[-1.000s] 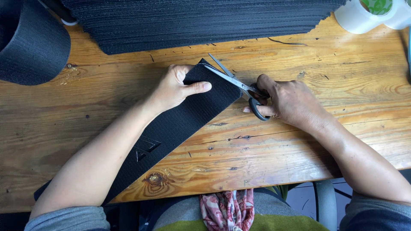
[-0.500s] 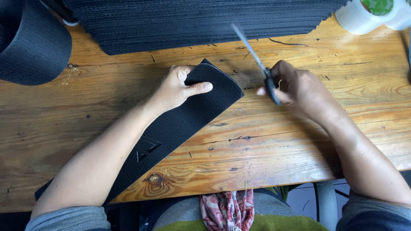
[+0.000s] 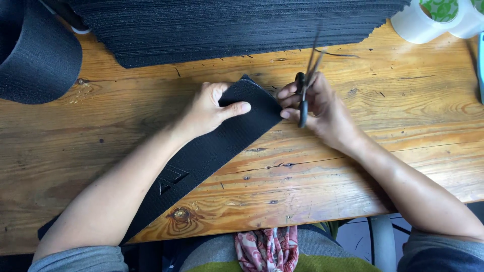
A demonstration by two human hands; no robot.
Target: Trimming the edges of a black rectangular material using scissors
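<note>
roll: big black webbing roll [image 3: 35, 55], far left on counter [image 3: 403, 146]
strip: black textured strip [image 3: 212, 151] lies diagonally across counter, near end over the edge, far end between both hands
left hand: [image 3: 209, 108] pressed flat on strip's far end, fingers spread, thumb on top
stack: black cut strips [image 3: 227, 25] piled behind
right hand: [image 3: 320, 103] fingers closed around scissors [image 3: 305, 85], blades up, blurred, just beside strip's tip
tape: white rolls [image 3: 428, 20], far right corner

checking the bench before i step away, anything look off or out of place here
Nothing is spilled or damaged. One oddity: the black strip lies diagonally and overhangs the wooden table near edge. The left hand pins it; the right hand holds scissors with blades pointing away.
</note>
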